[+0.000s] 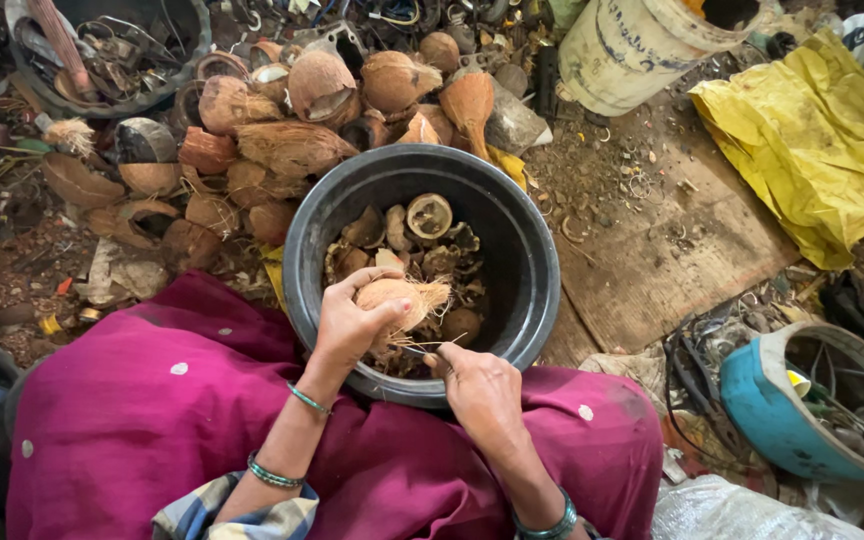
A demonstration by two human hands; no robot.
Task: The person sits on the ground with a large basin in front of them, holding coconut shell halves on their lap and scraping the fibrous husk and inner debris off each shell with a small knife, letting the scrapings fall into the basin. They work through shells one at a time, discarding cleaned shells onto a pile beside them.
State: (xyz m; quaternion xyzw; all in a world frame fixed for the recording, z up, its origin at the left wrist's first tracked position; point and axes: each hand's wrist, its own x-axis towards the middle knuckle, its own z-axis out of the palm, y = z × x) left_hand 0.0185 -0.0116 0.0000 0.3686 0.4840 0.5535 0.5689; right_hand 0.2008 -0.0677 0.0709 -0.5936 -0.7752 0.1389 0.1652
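My left hand (350,322) grips a husked brown coconut (399,297) with loose fibres at one end, holding it over a black tub (532,250). My right hand (480,386) is closed on a thin blade (415,351), mostly hidden, whose tip touches the coconut's underside. The tub rests against my lap, which is covered in magenta cloth (152,400). Inside it lie several coconut shell pieces and husk scraps (422,235).
A heap of coconuts and broken shells (292,120) lies beyond the tub. A white bucket (632,45) stands at the back, yellow plastic sheet (812,140) to the right, a blue basin (782,420) with metal scraps at right, and a dark basin (112,50) at top left.
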